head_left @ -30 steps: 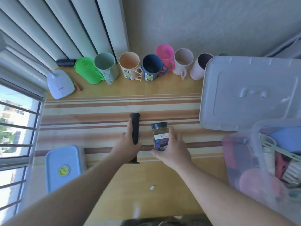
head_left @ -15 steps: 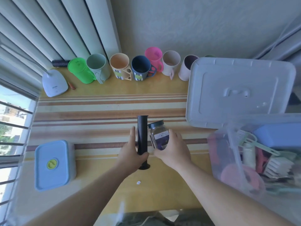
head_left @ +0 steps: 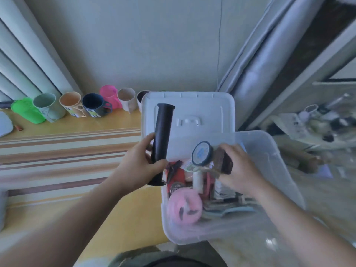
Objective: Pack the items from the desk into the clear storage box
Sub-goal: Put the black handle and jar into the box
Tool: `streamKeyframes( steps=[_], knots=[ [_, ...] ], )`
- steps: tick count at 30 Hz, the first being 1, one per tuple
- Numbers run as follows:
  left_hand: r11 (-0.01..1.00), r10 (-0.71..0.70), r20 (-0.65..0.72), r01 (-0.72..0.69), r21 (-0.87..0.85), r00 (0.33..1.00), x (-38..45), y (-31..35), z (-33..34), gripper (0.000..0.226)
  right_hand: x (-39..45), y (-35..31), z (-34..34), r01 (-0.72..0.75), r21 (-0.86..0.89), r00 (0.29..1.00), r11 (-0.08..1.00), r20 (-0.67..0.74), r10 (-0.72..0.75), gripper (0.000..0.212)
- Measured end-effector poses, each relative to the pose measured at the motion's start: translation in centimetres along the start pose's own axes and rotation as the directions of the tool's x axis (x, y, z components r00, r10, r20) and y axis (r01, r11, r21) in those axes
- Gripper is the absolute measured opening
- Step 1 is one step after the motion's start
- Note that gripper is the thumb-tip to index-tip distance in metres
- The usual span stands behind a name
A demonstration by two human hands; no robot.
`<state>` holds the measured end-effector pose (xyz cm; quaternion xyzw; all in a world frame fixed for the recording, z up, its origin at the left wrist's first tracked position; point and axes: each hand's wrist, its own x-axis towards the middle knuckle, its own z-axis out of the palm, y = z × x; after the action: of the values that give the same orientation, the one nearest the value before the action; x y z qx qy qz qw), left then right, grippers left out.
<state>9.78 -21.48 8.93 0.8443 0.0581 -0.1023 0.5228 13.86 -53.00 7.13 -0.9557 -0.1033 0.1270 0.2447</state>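
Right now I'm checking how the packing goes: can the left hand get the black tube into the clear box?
Probably yes. The left hand grips the black tube right at the clear box edge, and the box is open with its lid lying behind. The right hand, holding a jar, crowds the opening.

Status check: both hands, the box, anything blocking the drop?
Left hand grips black tube at box edge. Right hand holds jar, tipped, over clear storage box. Box already crowded; white lid behind, not blocking.
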Motion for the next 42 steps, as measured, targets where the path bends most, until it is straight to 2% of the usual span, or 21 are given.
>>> streamKeyframes(
  steps=[2, 4, 6, 7, 12, 14, 18, 21, 23, 26, 29, 32, 34, 37, 39, 42],
  knots=[
    [0.997, 0.023, 0.055, -0.027, 0.07, 0.998, -0.3, 1.5, 3.6, 0.065, -1.3, 4.8, -0.7, 0.001, -0.169, 0.965, 0.986, 0.259, 0.044, 0.088],
    [0.99, 0.015, 0.109, -0.03, 0.135, 0.994, -0.4, 2.5, 6.6, 0.068, -2.7, 8.2, -1.0, 0.092, -0.295, 0.88, 0.951, 0.471, 0.061, 0.092],
    [0.992, -0.006, 0.173, -0.016, 0.128, 0.985, -0.6, 2.9, 9.0, 0.07, -4.1, 10.5, -1.0, 0.17, -0.363, 0.815, 0.916, 0.575, 0.077, 0.088],
    [0.99, -0.01, 0.205, -0.019, 0.14, 0.979, -0.8, 3.1, 10.0, 0.068, -4.6, 11.3, -1.1, 0.19, -0.386, 0.805, 0.903, 0.588, 0.082, 0.086],
    [0.911, -0.038, 0.278, -0.082, 0.405, 0.96, -1.1, 3.1, 12.7, 0.061, -4.5, 14.5, -1.1, 0.193, -0.499, 0.85, 0.845, 0.516, 0.111, 0.094],
    [0.856, -0.043, 0.294, -0.117, 0.504, 0.955, -0.8, 2.8, 13.2, 0.056, -4.1, 15.4, -0.9, 0.159, -0.48, 0.853, 0.863, 0.507, 0.125, 0.095],
    [0.803, -0.073, 0.321, -0.135, 0.581, 0.944, -0.6, 2.2, 14.2, 0.054, -3.8, 16.1, -1.4, 0.101, -0.362, 0.866, 0.927, 0.491, 0.098, 0.1],
    [0.783, -0.039, 0.332, -0.177, 0.596, 0.943, -0.2, 1.5, 15.3, 0.05, -3.7, 13.8, -2.0, 0.157, -0.194, 0.942, 0.968, 0.325, -0.088, 0.079],
    [0.78, -0.02, 0.336, -0.196, 0.594, 0.942, 0.1, 1.4, 16.4, 0.047, -3.6, 11.6, -1.5, 0.256, -0.149, 0.945, 0.955, 0.246, -0.215, 0.07],
    [0.8, 0.012, 0.337, -0.211, 0.561, 0.942, 0.4, 1.4, 18.2, 0.041, -2.7, 10.7, -0.1, 0.302, -0.246, 0.949, 0.921, 0.172, -0.265, 0.064],
    [0.805, 0.097, 0.307, -0.256, 0.535, 0.947, 0.9, 1.4, 19.3, 0.046, -1.9, 11.5, 0.0, 0.315, -0.389, 0.948, 0.865, 0.087, -0.306, 0.053],
    [0.788, 0.204, 0.301, -0.338, 0.514, 0.932, 1.8, 2.0, 20.3, 0.055, -2.5, 12.1, 0.2, 0.427, -0.387, 0.897, 0.818, 0.063, -0.438, 0.05],
    [0.765, 0.248, 0.318, -0.386, 0.515, 0.915, 2.2, 2.4, 20.7, 0.057, -2.9, 12.3, 0.1, 0.438, -0.38, 0.885, 0.815, 0.02, -0.466, 0.049],
    [0.731, 0.283, 0.299, -0.407, 0.548, 0.911, 1.8, 2.1, 20.6, 0.046, -2.8, 13.4, -0.4, 0.374, -0.372, 0.918, 0.85, 0.014, -0.397, 0.044],
    [0.711, 0.282, 0.251, -0.377, 0.593, 0.926, 1.1, 1.1, 19.9, 0.049, -2.2, 14.9, -0.4, 0.247, -0.361, 0.967, 0.899, 0.028, -0.254, 0.045],
    [0.694, 0.176, 0.211, -0.273, 0.666, 0.962, 0.1, -0.8, 18.4, 0.06, -1.5, 16.9, 0.2, 0.048, -0.261, 0.997, 0.964, 0.069, -0.031, 0.051]
  ],
)
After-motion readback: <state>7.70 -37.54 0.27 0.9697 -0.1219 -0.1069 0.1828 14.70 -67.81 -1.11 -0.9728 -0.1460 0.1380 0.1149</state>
